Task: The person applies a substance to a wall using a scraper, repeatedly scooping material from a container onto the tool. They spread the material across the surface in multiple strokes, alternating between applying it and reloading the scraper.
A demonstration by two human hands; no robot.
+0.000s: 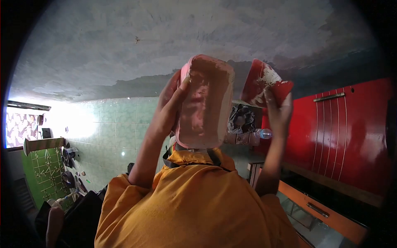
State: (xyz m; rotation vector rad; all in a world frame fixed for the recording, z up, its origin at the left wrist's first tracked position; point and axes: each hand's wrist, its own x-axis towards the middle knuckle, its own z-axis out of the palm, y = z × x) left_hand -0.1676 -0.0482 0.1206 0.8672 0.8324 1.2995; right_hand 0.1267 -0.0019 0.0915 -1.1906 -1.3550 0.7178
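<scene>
A pink plastic tub (pixel 206 103), its inside smeared with pale residue, is raised in front of my chest. Its left rim is gripped by my left hand (pixel 171 97), with the thumb over the edge and the other fingers mostly behind. In my right hand (pixel 279 109) is a red scraper (pixel 255 80) coated in patches of white paste. The scraper is right of the tub, apart from it. Both are close to a grey wall (pixel 124 45) with a lighter coated area and a darker band near the tiles.
Green floor tiles (pixel 115 120) run along the wall. On the right are a red door panel (pixel 331 124), an orange drawer front (pixel 322 206), a clear bottle (pixel 264 133) and a dark plastic bag (pixel 242 118). Another person's arm (pixel 54 225) shows at lower left, near a green grille (pixel 45 173).
</scene>
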